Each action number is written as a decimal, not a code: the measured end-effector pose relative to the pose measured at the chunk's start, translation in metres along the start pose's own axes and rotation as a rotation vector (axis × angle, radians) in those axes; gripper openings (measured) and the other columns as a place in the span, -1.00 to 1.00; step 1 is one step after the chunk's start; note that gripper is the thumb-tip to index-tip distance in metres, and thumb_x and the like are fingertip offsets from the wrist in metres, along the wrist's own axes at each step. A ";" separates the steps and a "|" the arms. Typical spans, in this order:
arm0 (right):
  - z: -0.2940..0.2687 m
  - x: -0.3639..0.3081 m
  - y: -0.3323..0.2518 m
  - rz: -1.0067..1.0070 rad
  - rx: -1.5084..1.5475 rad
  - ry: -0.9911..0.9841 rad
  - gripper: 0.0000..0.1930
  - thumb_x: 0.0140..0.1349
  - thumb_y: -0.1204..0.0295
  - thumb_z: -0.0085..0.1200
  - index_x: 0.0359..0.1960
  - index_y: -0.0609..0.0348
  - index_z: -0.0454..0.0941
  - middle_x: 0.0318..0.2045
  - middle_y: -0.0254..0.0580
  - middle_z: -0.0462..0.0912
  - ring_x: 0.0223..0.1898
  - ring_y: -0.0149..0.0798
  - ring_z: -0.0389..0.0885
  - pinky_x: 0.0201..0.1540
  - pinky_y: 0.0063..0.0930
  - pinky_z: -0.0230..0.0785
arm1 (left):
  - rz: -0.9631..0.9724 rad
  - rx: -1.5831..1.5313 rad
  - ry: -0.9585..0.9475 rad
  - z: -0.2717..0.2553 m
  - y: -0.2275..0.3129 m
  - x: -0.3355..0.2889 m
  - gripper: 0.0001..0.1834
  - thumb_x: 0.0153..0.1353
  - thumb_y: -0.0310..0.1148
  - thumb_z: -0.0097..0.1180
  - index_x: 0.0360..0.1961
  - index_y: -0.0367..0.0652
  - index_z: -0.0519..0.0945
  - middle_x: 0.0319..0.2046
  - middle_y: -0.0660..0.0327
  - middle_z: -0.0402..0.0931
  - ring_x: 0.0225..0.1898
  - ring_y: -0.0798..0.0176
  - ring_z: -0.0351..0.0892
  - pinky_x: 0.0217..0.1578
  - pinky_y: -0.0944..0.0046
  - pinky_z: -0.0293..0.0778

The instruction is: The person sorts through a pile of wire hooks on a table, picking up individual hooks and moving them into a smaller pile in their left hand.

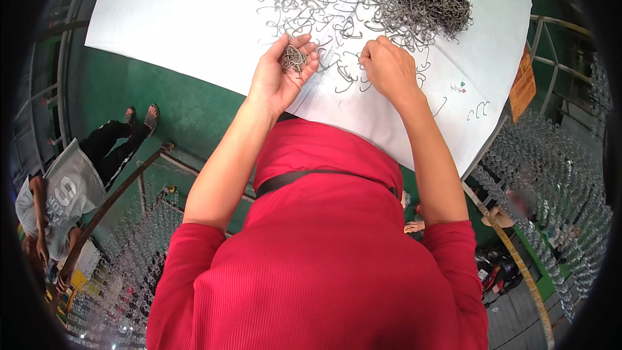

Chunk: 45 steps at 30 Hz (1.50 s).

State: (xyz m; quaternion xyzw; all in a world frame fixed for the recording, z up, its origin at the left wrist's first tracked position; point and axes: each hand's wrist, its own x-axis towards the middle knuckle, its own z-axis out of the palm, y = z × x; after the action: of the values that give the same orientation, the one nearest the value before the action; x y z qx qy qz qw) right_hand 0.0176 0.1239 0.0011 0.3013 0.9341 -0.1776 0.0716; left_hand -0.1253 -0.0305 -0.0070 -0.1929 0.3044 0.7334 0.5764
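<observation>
My left hand (pixel 283 72) is turned palm up above the table's near edge. Its fingers curl around a small bunch of bent wire hooks (pixel 294 59) lying in the palm. To the right, my right hand (pixel 391 68) is back up, low over the sheet, with thumb and fingertips pinched together. What the pinch holds, if anything, is hidden. Loose hooks (pixel 347 79) lie on the sheet beside those fingertips. Beyond my right hand rises a dense heap of the same dark metal hooks (pixel 420 1). A looser scatter of hooks (pixel 295 1) spreads beyond my left hand.
A white sheet (pixel 175 16) covers the table, its near edge at my waist. A few hooks (pixel 478 110) lie apart at the right. Racks of hanging shiny metal pieces (pixel 551 175) stand to the right and lower left. Another person (pixel 71 188) is at the left.
</observation>
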 end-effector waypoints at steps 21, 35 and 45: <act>-0.052 0.018 0.012 0.224 0.918 -0.260 -0.85 0.08 0.38 0.12 -0.39 0.20 0.57 -0.56 -0.48 0.48 -0.54 -0.58 0.27 -0.46 -0.66 0.17 | 0.015 0.094 -0.033 0.013 -0.002 0.002 -0.52 0.36 -0.22 -0.37 0.10 -0.44 0.23 0.03 -0.12 0.29 0.07 -0.08 0.37 0.00 0.13 0.50; -0.005 0.019 -0.015 0.023 0.132 0.005 -0.88 0.10 0.40 0.06 -0.44 0.18 0.54 -0.42 -0.20 0.53 -0.41 -0.15 0.53 -0.30 -0.30 0.34 | 0.020 0.090 -0.003 -0.014 0.005 0.013 -0.62 0.33 -0.24 -0.19 -0.06 -0.39 0.36 -0.30 0.05 0.45 -0.23 0.13 0.51 -0.21 0.26 0.57; -0.016 0.001 -0.006 -0.019 0.186 -0.149 -0.89 0.01 0.38 0.13 -0.44 0.10 0.60 -0.43 -0.23 0.54 -0.35 -0.18 0.55 -0.30 -0.33 0.36 | 0.019 -0.008 -0.037 0.003 0.006 0.009 -0.64 0.32 -0.26 -0.19 -0.04 -0.36 0.34 -0.27 0.04 0.43 -0.23 0.13 0.50 -0.23 0.28 0.57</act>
State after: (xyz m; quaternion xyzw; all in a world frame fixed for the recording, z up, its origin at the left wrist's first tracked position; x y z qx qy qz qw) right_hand 0.0132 0.1262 0.0175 0.2836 0.9085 -0.2862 0.1107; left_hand -0.1332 -0.0229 -0.0096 -0.1784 0.2927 0.7435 0.5742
